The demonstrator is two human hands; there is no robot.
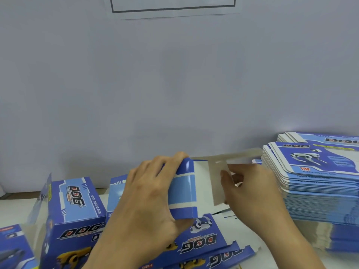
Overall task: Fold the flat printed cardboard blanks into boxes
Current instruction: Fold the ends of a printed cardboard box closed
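Gripping box (pixel 184 191), left hand (pixel 147 195), right hand (pixel 254 193) pinching flap (pixel 218 183)

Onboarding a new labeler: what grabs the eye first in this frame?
Centre frame, the left hand grips a half-formed blue box while the right hand pinches its grey inner flap. At the right edge sits a tall stack of flat printed blanks. At lower left stands a finished DOG box.
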